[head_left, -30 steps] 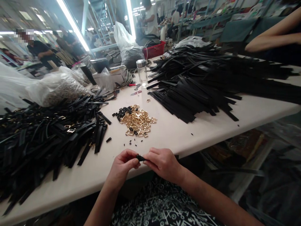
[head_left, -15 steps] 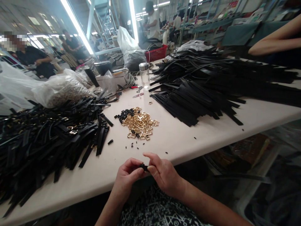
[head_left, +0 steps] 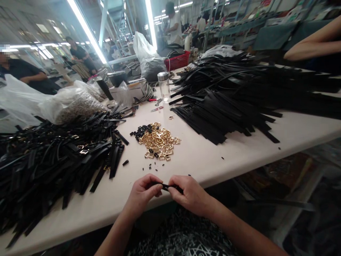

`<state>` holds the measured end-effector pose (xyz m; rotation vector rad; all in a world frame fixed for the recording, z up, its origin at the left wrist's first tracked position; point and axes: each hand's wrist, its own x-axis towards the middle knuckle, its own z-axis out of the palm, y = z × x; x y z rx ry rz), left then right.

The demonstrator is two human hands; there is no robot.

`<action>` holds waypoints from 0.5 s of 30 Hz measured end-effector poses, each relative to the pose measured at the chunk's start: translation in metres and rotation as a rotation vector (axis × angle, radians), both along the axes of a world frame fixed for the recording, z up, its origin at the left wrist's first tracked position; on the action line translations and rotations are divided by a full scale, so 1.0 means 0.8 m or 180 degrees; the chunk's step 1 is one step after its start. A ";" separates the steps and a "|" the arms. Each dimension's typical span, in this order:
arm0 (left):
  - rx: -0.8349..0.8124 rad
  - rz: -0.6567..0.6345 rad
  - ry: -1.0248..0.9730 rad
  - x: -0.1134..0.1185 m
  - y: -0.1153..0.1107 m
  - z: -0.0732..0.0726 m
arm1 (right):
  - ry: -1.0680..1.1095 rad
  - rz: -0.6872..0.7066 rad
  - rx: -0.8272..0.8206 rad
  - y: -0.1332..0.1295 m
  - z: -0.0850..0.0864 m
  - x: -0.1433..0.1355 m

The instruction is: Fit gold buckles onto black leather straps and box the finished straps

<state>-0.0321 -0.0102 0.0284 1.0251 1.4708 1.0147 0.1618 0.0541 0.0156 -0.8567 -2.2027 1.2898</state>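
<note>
Between my two hands, above the table's front edge, is a black strap [head_left: 165,187]. My left hand [head_left: 145,192] pinches it at one side with thumb and forefinger. My right hand [head_left: 188,193] grips it at the other side, fingers curled over it, and part of the strap shows beyond the right fingers. Most of its length is hidden by my hands. Just past my hands lies a heap of gold square buckles [head_left: 160,140]. Small black loops [head_left: 142,131] are piled against its left side. Several tiny black bits [head_left: 150,166] lie nearer to me.
Finished-looking black straps with buckles [head_left: 61,153] are heaped at left, beside a clear plastic bag [head_left: 71,103]. Long black strips [head_left: 213,113] cover the right. A glass bottle [head_left: 164,89] and red basket [head_left: 177,61] stand behind. Another person's arm [head_left: 314,49] is at far right.
My right forefinger, raised before, has come down and closed on the strap. My hands have moved slightly apart, and more of the strap shows. A person at the far left has shifted left.
</note>
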 end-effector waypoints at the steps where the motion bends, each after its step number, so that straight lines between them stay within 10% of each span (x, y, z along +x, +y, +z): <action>1: 0.0011 -0.0066 0.0110 -0.009 0.009 0.002 | 0.0025 -0.0009 -0.0028 0.003 -0.002 0.001; 7: 0.0415 0.0404 0.1757 -0.081 0.091 -0.007 | 0.0307 -0.0193 -0.0583 0.013 -0.016 0.002; 15: 0.0070 -0.0275 0.2258 -0.107 0.138 -0.021 | 0.0489 -0.0153 -0.1190 0.016 -0.014 0.004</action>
